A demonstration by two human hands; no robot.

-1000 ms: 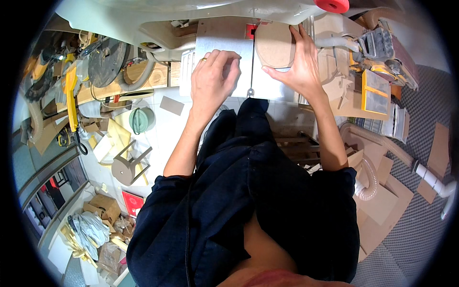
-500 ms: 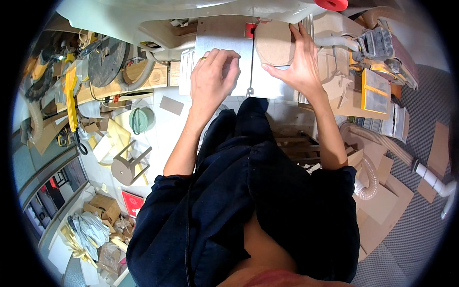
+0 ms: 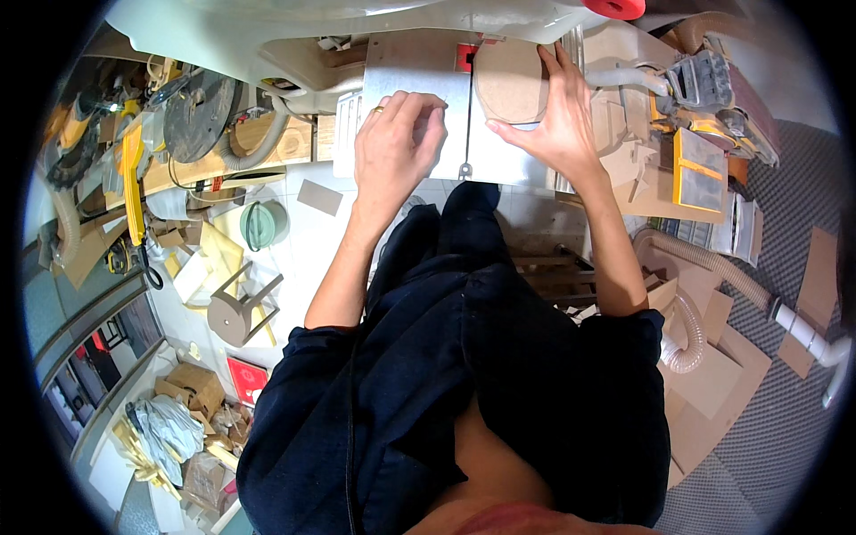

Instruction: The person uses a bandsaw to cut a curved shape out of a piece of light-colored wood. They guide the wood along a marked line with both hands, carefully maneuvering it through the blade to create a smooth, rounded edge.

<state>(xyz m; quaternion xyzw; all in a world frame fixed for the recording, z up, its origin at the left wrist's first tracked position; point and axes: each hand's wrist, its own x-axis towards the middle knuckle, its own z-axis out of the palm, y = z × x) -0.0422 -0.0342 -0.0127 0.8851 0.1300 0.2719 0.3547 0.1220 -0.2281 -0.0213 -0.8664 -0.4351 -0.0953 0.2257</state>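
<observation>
A tan fibreboard disc [image 3: 510,82] with a rounded edge lies flat on the grey metal machine table [image 3: 504,160]. My right hand [image 3: 563,125] grips the disc at its right side, the thumb at the near edge and the fingers stretched along the far right edge. Left of the table's slot, my left hand [image 3: 397,138] rests on the metal, apart from the disc. Its fingers are curled, with the thumb close to them, and no object shows in them. A red insert [image 3: 465,58] sits at the slot's far end, beside the disc. The pale machine housing overhangs the disc's far edge.
The pale machine housing [image 3: 312,20] spans the top. Right stand a belt sander [image 3: 727,89] and board offcuts [image 3: 624,165]; a ribbed hose [image 3: 713,259] runs below. At left are a tool-laden wooden bench [image 3: 276,147], a green bucket [image 3: 259,225] and a stool [image 3: 234,314].
The disc has shifted very slightly to the left under my right hand. My left hand stays almost in the same place.
</observation>
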